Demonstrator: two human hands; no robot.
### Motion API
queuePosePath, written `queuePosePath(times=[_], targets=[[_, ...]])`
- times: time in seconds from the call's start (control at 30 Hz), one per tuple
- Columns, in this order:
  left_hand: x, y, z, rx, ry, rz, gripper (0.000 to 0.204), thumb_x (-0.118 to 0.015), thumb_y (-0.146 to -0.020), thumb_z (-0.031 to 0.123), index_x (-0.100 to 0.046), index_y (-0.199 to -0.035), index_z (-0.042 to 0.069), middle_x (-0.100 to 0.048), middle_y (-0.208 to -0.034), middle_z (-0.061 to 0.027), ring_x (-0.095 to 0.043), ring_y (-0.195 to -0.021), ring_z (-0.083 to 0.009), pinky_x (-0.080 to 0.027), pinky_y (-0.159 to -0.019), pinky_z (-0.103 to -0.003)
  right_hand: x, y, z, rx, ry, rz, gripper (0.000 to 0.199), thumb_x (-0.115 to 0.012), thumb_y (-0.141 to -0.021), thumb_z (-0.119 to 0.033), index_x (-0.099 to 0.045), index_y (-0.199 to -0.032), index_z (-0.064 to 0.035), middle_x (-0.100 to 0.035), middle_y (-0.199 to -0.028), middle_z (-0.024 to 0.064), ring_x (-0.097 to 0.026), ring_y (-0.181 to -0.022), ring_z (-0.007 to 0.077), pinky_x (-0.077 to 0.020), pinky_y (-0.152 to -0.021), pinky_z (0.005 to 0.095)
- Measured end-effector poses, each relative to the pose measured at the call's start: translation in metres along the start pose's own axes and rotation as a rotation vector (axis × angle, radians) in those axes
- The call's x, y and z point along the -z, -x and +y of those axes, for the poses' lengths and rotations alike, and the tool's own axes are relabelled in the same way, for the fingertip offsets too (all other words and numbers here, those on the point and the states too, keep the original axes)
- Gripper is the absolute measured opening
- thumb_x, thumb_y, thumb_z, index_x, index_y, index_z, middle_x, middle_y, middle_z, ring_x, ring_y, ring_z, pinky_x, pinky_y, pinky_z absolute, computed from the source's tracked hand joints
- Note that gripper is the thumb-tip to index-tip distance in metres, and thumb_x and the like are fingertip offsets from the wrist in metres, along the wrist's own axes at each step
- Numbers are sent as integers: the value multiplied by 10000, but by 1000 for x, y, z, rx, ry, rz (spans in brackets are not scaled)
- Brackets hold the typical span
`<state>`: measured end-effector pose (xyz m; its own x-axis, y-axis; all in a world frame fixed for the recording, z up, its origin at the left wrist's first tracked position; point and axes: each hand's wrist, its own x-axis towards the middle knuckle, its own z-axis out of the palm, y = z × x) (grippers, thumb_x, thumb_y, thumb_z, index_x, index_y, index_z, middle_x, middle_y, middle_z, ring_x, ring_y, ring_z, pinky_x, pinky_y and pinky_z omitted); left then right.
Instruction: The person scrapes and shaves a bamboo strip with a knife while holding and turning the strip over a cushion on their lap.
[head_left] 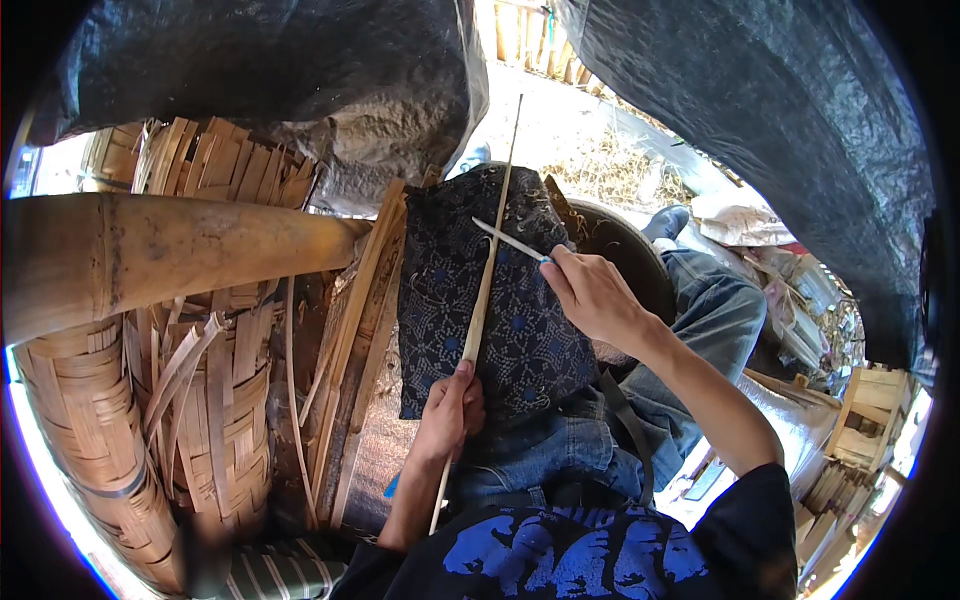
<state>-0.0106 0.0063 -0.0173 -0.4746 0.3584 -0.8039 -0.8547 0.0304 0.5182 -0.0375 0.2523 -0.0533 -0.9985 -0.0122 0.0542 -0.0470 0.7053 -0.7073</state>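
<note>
Left hand (450,412): in the head view it is closing firmly around the lower part of a pale bamboo strip, the thumb lying along the top and the fingers curling beneath
Bamboo strip (483,305): it is slanting up and away over the lap, passing through the left fist, its thin far end reaching beyond the cloth and its near end running down to the shirt
Right hand (600,300): it is grasping a knife, the fingers wrapping the handle so that only a bit of blue is showing at the blade's root
Knife (515,241): its narrow blade is pointing up and to the left, crossing the strip well above the left hand and seeming to touch it
Patterned cloth (435,290): dark with blue flowers, it is covering the lap and lying under the strip, the knife and the right fingers
Jeans (715,300): the right leg is bending out beside the cloth
Split bamboo slats (355,350): they are leaning just left of the cloth
Bamboo pole (220,250): thick and yellowish, it is jutting in from the left, well apart from both hands
Woven bamboo (85,410): it is standing below the pole
Dark tarp (790,130): it is hanging at the upper right
</note>
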Motion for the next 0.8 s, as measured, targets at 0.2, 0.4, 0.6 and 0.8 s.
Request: queuePosePath(times=[0.2,0.4,0.6,0.8], targets=[[2,6,17,154,101,-58,472,-339,-1000,440,-320,-610,174,-242,-423,56,-204,-315,-77,-186,-360,-243,3,-9,-3,-33,211,-365,351,-457,-971,-309,-508,-799,-8,-519,-527,171,-584,-533,337,-472,-516,434],[12,8,18,327,328,-175,465,-333,-999,449,-328,-610,194,-229,-394,59,-156,-307,-83,-198,-396,-231,15,-17,19,117,124,-474,421,-459,-971,-338,-560,-717,-17,-552,-560,183,-593,-536,340,-494,-558,414],[-4,11,14,265,185,-90,479,-352,-993,454,-318,-595,191,-224,-393,45,-159,-298,-89,-190,-371,-241,15,-24,9,69,180,-552,416,-466,-965,-354,-565,-735,-23,-544,-535,174,-600,-542,350,-499,-542,429],[-7,6,-4,49,-5,21,491,-353,-991,462,-324,-615,147,-247,-430,47,-220,-331,-77,-195,-356,-248,-11,-24,5,37,257,-376,380,-475,-960,-361,-524,-778,-31,-525,-503,157,-578,-486,347,-470,-458,439]])
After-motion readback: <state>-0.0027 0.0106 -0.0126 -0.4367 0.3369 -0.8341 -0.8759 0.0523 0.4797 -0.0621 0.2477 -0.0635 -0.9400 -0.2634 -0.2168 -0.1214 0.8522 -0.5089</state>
